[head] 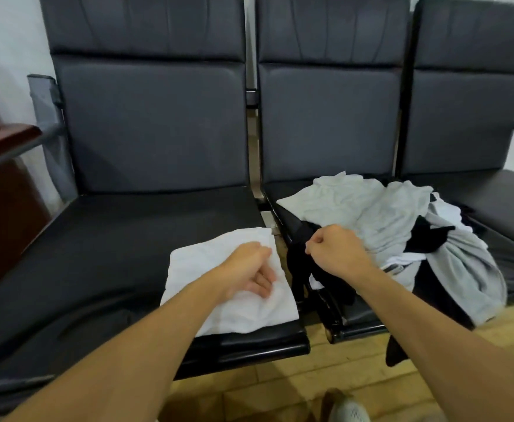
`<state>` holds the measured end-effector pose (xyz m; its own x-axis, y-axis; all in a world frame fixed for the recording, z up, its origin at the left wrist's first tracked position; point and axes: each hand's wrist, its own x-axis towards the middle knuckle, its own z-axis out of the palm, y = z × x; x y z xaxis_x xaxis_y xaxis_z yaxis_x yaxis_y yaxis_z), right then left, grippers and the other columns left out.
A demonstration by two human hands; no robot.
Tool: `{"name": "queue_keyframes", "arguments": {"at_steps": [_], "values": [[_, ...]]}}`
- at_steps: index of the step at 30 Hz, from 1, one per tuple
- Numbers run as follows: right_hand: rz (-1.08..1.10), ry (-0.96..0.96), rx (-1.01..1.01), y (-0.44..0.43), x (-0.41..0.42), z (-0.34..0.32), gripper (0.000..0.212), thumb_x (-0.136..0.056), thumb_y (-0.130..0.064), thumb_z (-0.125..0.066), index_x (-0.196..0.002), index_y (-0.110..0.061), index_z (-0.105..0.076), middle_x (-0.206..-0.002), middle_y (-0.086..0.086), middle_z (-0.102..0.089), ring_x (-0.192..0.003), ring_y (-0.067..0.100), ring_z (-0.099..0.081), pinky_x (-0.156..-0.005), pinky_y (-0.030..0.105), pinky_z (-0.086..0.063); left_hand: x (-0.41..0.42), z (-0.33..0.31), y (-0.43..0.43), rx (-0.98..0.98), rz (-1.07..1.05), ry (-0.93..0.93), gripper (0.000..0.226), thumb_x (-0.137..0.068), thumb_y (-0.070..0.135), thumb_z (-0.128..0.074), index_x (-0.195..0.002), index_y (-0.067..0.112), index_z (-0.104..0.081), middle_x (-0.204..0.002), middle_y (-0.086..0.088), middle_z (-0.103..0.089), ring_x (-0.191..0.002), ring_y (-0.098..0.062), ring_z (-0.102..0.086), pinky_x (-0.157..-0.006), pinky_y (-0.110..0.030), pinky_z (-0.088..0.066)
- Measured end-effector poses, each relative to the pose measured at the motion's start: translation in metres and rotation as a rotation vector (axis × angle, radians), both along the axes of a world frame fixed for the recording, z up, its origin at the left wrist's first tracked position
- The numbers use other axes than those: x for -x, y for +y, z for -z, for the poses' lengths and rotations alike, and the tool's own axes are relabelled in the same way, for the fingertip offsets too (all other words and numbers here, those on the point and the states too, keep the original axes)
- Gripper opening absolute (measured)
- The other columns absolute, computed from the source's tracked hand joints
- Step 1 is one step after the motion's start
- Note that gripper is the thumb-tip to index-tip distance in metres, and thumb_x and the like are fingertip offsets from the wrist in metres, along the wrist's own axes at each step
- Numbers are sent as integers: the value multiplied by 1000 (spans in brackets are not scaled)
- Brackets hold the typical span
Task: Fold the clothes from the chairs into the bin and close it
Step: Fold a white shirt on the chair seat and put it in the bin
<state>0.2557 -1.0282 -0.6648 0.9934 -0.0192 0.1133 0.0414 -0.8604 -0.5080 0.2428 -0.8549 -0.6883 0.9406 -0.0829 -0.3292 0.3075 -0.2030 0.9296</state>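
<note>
While your left hand (pixel 251 269) rests, fingers loosely curled, on the folded white cloth (pixel 228 300) on the left chair seat (pixel 112 254), your right hand (pixel 336 251) is clenched on a black garment (pixel 298 269) at the near-left edge of the clothes pile (pixel 386 214) (grey, white, black) on the middle chair (pixel 328 117).

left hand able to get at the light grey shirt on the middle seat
Probably yes: the left hand rests on the white cloth, and the light grey shirt lies uncovered, though the right hand sits between.
</note>
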Motion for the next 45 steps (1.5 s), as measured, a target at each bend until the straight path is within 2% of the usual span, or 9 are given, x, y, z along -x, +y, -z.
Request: {"name": "queue_keyframes", "arguments": {"at_steps": [4,11,15,19,22,28,35,41,45], "values": [[-21,10,5,12,-1,-2,22,-87,-15,-53,-85,-5,-73,-84,10,-71,-82,27,-65,-74,34,-55,6,-2,1,32,75,-9,59,-102,17,-40,-154,23,-13,-83,-13,-67,-58,-23,-62,-54,-32,-54],[-51,82,40,33,-4,8,27,-90,-18,-49,-64,-14,-54,-63,3,-53,-67,25,-57,-66,33,-51,13,18,52,-780,293,-324,50,-97,14,-43,-145,16,-32,-130,-2,-38,-129,-20,-36,-107,-29,-33],[-56,111,69,41,-1,11,27,-91,-16,-49,-65,-11,-54,-63,4,-54,-60,22,-53,-62,29,-46,33,21,76,-943,457,-207,51,-101,32,-36,-150,22,-27,-147,5,-24,-138,-15,-18,-113,-30,-22],[-128,82,82,57,-1,13,20,-91,-19,-51,-80,-12,-67,-98,11,-66,-81,25,-65,-81,39,-55,51,17,111,-1110,488,-179,50,-100,37,-31,-149,26,-29,-148,5,-27,-139,-16,-21,-116,-36,-21],[-233,71,135,80,5,18,19,-93,-18,-51,-77,-17,-60,-114,11,-60,-97,23,-61,-92,39,-50,65,11,142,-1146,474,-134,48,-100,37,-32,-148,28,-31,-145,6,-29,-138,-16,-23,-115,-36,-21],[-524,39,127,142,10,30,23,-98,-29,-49,-112,-18,-64,-118,3,-49,-102,20,-56,-94,36,-47,83,9,190,-1115,370,-107,46,-97,34,-43,-143,28,-39,-139,4,-37,-134,-17,-28,-114,-34,-25],[-983,233,338,194,29,51,51,-102,-52,-21,-151,-40,-22,-160,-13,-14,-147,9,-12,-121,34,-11,96,12,213,-1059,393,-85,53,-98,34,-44,-149,31,-28,-143,4,-32,-136,-18,-24,-115,-33,-20],[-780,349,467,171,16,45,58,-101,-57,-10,-153,-33,-16,-161,-13,-10,-148,6,-2,-120,41,7,96,13,216,-1042,439,-45,54,-101,40,-39,-151,31,-22,-150,5,-22,-140,-17,-17,-118,-35,-16],[-758,275,501,169,20,37,46,-103,-47,-19,-141,-37,-45,-159,-3,-22,-148,18,-13,-120,47,-1,99,7,214,-916,388,-85,48,-101,34,-44,-147,30,-34,-147,6,-32,-138,-15,-24,-116,-29,-19]]}}
